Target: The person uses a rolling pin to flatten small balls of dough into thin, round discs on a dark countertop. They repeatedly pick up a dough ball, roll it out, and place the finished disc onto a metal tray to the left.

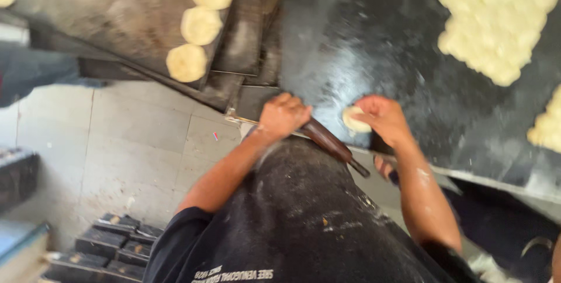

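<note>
Dough ball and rolling pin at the near edge of the dark surface

The small pale dough ball (354, 119), round and slightly flattened, lies at 6 o'clock on the oily black surface (374, 43) under the right hand's (383, 118) fingers. The dark brown wooden rolling pin (334, 144) slants toward 4 o'clock, one end in the left hand's (283, 115) closed grip.

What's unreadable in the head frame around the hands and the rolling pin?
- Left hand: its fingers wrap the rolling pin, hiding the pin's upper end.
- Right hand: covers part of the dough piece; the piece's full shape is hidden, and motion blur softens it.
- Rolled dough sheets: cut off by the top and right edges.
</note>
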